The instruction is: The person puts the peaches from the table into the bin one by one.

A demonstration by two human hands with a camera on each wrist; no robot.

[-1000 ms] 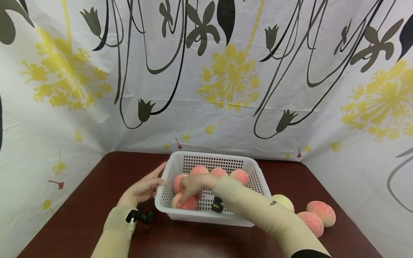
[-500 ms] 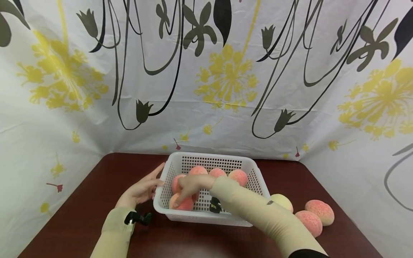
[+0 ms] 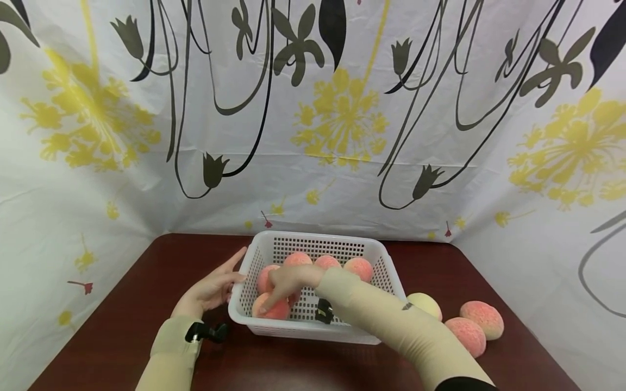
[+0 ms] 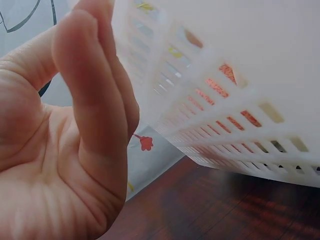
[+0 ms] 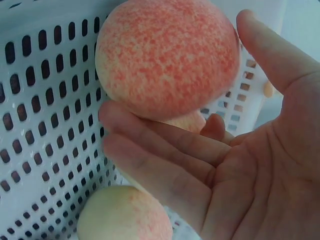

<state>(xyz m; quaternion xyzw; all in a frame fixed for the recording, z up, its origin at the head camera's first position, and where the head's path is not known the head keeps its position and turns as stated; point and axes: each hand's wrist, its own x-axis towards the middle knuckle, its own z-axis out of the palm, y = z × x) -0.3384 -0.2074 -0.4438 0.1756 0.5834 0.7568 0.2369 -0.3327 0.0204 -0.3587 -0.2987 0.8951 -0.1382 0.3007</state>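
A left hand braces a basket while a right hand holds a peach inside it.
At left, the left hand (image 3: 212, 288), fingers extended, touches the left rim of the white basket (image 3: 303, 329) on the dark red desk (image 3: 274, 364). In the basket's near left corner, the held peach (image 3: 276, 311) lies between the right hand's (image 3: 288, 281) thumb and fingers, which touch it from opposite sides. Another peach (image 3: 264, 278) sits just behind; three back peaches (image 3: 359, 268) follow rightward. Beyond the basket lie a yellowish peach (image 3: 424, 305) and two pink peaches (image 3: 467, 335).
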